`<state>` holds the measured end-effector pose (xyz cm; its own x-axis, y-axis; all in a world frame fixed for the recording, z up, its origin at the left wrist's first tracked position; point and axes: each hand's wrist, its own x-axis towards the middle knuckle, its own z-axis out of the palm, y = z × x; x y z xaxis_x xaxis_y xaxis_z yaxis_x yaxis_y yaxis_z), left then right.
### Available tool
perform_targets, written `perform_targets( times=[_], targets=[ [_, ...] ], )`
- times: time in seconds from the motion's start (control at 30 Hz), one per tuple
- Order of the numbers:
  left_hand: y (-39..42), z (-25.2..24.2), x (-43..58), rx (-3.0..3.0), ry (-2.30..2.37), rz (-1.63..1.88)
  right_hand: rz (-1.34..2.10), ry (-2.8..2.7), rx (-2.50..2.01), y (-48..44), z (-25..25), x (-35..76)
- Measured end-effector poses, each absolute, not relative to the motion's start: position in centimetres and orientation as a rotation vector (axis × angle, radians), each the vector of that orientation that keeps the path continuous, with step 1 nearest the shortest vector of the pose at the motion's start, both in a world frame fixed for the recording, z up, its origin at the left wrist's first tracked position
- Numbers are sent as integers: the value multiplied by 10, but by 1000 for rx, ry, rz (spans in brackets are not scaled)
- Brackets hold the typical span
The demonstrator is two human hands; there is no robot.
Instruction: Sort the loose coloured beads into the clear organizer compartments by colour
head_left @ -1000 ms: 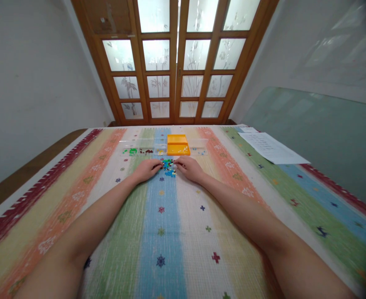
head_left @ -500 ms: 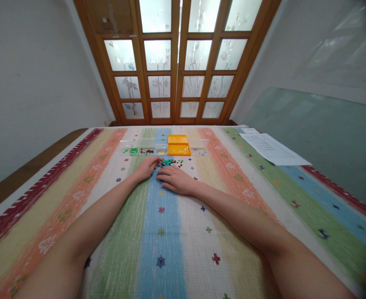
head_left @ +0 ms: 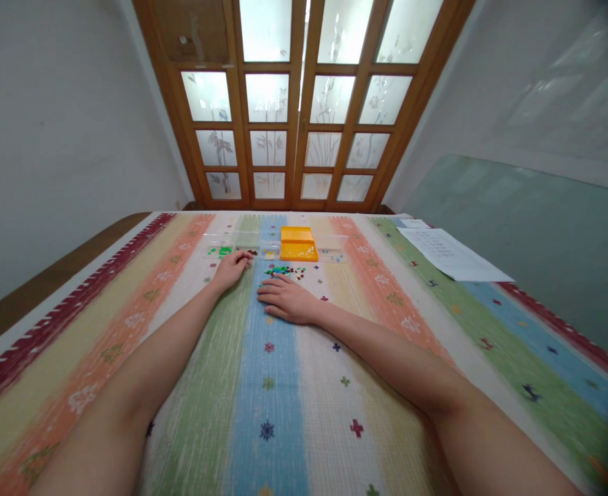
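Note:
My left hand (head_left: 231, 269) is at the front edge of a clear divided box (head_left: 339, 241), over the compartment of dark brown pieces (head_left: 247, 251). Its fingers are drawn together, and whatever they may hold is too small to make out. My right hand (head_left: 287, 299) lies palm down on the cloth with its fingers stretched out. Just beyond those fingertips is a loose pile of tiny green, blue and dark pieces (head_left: 285, 271). Green pieces (head_left: 225, 251) fill a compartment left of the brown ones, and yellow pieces (head_left: 269, 254) lie to the right.
An open orange case (head_left: 298, 242) with small white pieces inside stands at the clear box. Light blue pieces (head_left: 335, 257) are in the box's right end. White printed sheets (head_left: 449, 253) lie at the right on the striped tablecloth (head_left: 267, 413). Wooden doors (head_left: 296, 124) stand beyond the table.
My left hand has moved left and slightly away from me, from the loose pile to the brown compartment. The right hand has hardly moved. The view has tilted slightly.

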<state>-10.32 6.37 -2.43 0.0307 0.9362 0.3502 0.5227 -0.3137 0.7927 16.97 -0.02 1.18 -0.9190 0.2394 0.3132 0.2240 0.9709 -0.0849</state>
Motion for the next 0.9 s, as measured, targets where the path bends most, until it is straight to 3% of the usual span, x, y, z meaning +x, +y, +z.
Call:
perform_targets(
  times=[0.37, 0.63, 0.9],
  targets=[
    [37, 14, -95, 2441, 1084, 651, 33, -2702, -346, 3, 15, 187],
    [35, 14, -90, 2404, 1008, 624, 52, -2696, -387, 5, 15, 190],
    [39, 3, -96, 2222, 1303, 818, 56, -2691, -400, 6, 14, 192]
  ],
)
